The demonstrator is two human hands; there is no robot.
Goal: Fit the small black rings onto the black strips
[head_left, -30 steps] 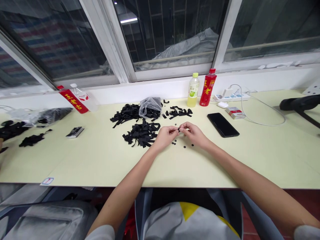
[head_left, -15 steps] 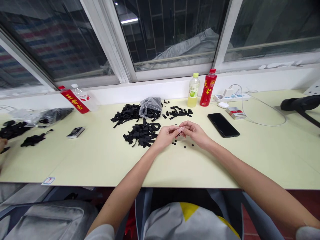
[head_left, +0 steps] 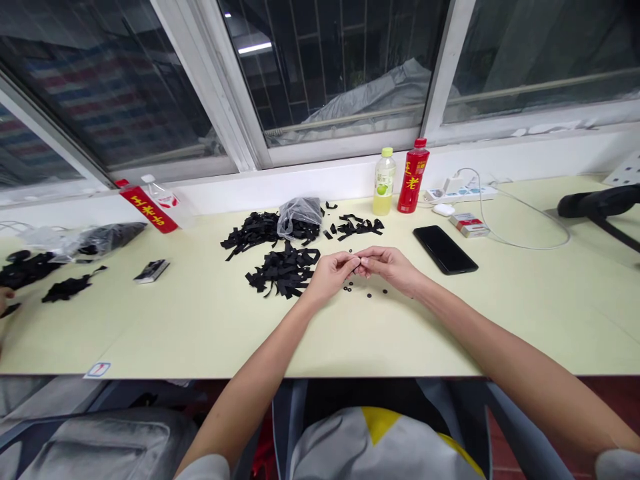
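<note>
My left hand point(head_left: 330, 275) and my right hand point(head_left: 393, 268) meet over the table, fingertips pinched together. Between them a small black piece shows as a dark sliver; the fingers hide most of it, so its kind cannot be told. Just below the hands lie several small black rings and discs, among them a disc point(head_left: 369, 295). Left of my left hand is a pile of black fabric strips point(head_left: 283, 270). Behind it sits a second strip pile point(head_left: 253, 233), partly under a clear plastic bag point(head_left: 300, 215). A few loose strips point(head_left: 359, 228) lie beyond my fingers.
A black phone point(head_left: 445, 249) lies right of my hands, near a small box point(head_left: 469, 225) and a power strip point(head_left: 463, 193) with a white cable. A yellow-green drink bottle point(head_left: 384, 183) and red bottle point(head_left: 413, 177) stand behind. Another person's hand point(head_left: 6, 300) is at far left.
Both hands stay together at nearly the same spot, with the right fingers shifted slightly. The whole view has moved a little; the piles and bottles stay in place.
</note>
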